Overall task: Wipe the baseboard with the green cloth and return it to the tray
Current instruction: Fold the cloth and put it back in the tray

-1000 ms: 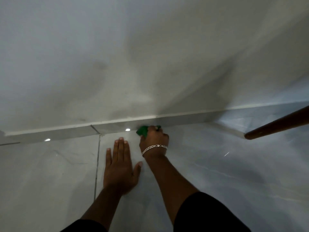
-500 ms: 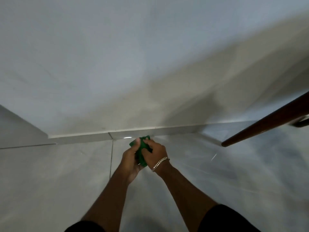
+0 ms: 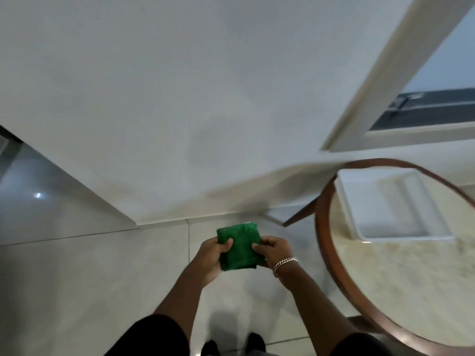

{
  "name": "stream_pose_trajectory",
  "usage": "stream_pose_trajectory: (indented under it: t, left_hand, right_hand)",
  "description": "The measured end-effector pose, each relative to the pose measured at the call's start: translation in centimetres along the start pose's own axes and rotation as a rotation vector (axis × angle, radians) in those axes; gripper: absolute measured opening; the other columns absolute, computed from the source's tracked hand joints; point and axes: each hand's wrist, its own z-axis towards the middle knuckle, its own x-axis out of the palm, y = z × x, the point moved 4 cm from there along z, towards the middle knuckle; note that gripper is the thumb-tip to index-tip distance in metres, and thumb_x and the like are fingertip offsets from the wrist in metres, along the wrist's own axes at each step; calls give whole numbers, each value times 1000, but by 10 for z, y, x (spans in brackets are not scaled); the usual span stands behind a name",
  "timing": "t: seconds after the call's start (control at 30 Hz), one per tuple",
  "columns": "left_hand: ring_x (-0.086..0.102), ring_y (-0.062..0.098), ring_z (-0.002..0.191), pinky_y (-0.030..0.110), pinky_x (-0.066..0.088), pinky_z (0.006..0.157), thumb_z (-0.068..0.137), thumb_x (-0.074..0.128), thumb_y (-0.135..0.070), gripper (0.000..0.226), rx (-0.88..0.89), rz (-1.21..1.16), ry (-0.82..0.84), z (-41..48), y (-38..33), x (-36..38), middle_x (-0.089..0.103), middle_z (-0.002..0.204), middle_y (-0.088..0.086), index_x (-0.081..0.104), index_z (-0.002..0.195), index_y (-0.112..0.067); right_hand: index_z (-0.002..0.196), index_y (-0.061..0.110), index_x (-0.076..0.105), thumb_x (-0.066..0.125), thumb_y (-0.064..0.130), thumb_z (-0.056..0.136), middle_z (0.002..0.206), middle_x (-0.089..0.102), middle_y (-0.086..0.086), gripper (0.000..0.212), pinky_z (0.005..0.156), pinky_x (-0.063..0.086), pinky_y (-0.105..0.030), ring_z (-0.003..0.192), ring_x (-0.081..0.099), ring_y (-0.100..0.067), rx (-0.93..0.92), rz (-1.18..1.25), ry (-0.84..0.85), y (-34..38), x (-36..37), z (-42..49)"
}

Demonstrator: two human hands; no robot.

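Cloth: you hold the green cloth (image 3: 237, 246) as a flat folded square in front of you, above the floor (image 3: 77, 278) and clear of it.
Left hand: your left hand (image 3: 213, 255) pinches the cloth's left edge, its fingers (image 3: 227, 244) closed on the fabric with the thumb on top.
Right hand: your right hand (image 3: 272, 250), the one with the chain bracelet (image 3: 284, 262), pinches the right edge the same way, fingers closed on the cloth.
Baseboard: the baseboard (image 3: 164, 223) runs along the foot of the wall beyond the cloth, well apart from it; I judge the wiping finished and the return in hand.
Tray: the white tray (image 3: 365, 233) sits on the round surface (image 3: 401, 286) to your right, toward its far edge by the wall, and looks empty as far as the blur lets you tell.
Step in hand: tidy the fold, then carry the cloth to the tray.
How to do it well: keep both pinches firm so the layers do not slip open; swing right over the wooden rim (image 3: 331, 265) of the surface rather than brushing it.
Placing: lower the square flat inside the tray walls, not draped over an edge, then let go.
Risk: a loose corner may catch the tray's near wall.
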Motion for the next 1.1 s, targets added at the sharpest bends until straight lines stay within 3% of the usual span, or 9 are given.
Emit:
stream_pose_trajectory:
  t: [0.23, 0.37, 0.53, 0.6, 0.7, 0.77, 0.87, 0.97, 1.1]
  left_hand:
    - [67, 36, 102, 52, 57, 88, 89, 61, 0, 20, 52, 229, -94, -68, -25, 136, 68, 116, 22, 62, 109, -1]
    - [70, 33, 94, 52, 60, 83, 82, 71, -6, 13, 134, 422, -109, -48, -17, 213, 73, 107, 17, 68, 92, -14]
    - [70, 32, 93, 45, 59, 85, 75, 78, -11, 24, 229, 558, -195, 5, 2, 321, 74, 102, 14, 70, 98, -7]
    - [69, 27, 89, 36, 58, 77, 74, 79, -16, 20, 251, 628, -232, 40, 11, 362, 72, 94, 7, 67, 89, -12]
    - [59, 13, 66, 19, 43, 48, 74, 77, -23, 21, 279, 797, -269, 104, 24, 407, 62, 78, 0, 59, 79, -13]
    - [50, 9, 56, 20, 35, 39, 73, 78, -21, 28, 272, 836, -299, 149, 31, 426, 55, 68, -1, 52, 68, -12]
    - [55, 16, 60, 24, 36, 44, 72, 82, -17, 31, 239, 928, -346, 199, 44, 438, 58, 69, 3, 52, 66, -10]
    - [68, 30, 84, 32, 49, 58, 71, 83, -19, 32, 228, 1002, -400, 225, 61, 441, 69, 92, 13, 65, 89, 0]
    - [68, 34, 92, 39, 56, 71, 67, 85, -21, 40, 264, 1055, -489, 237, 70, 442, 71, 98, 16, 64, 95, -2]
  right_hand:
    - [98, -2, 70, 74, 2, 77, 87, 73, -21, 22, 81, 59, -52, 82, 71, -37, -33, -57, -211, 59, -114, -80]
    - [93, 1, 72, 76, 3, 73, 86, 73, -21, 20, 82, 58, -54, 83, 71, -39, -59, -88, -309, 73, -199, -79]
    - [85, 4, 74, 80, 4, 69, 79, 72, -17, 17, 76, 61, -52, 78, 72, -37, -56, -147, -346, 80, -315, -32]
    - [87, 3, 74, 80, 4, 70, 74, 72, -13, 18, 76, 61, -50, 75, 72, -34, -51, -173, -361, 76, -359, 6]
    - [83, 3, 74, 77, 2, 72, 62, 70, -4, 11, 73, 62, -51, 67, 70, -30, -45, -212, -332, 68, -405, 70]
    - [73, 10, 73, 78, 4, 72, 66, 71, -8, 8, 72, 62, -51, 69, 71, -32, -30, -233, -318, 59, -429, 115]
    - [73, 10, 73, 79, 8, 71, 77, 74, -18, 7, 72, 63, -48, 71, 72, -32, 2, -286, -328, 42, -449, 165]
    - [78, 11, 76, 81, 17, 69, 67, 72, -9, 11, 73, 63, -42, 70, 72, -29, 20, -398, -344, 28, -458, 190]
    - [72, 14, 76, 84, 26, 65, 55, 63, 1, 16, 72, 62, -34, 70, 70, -24, 25, -511, -379, 25, -460, 202]
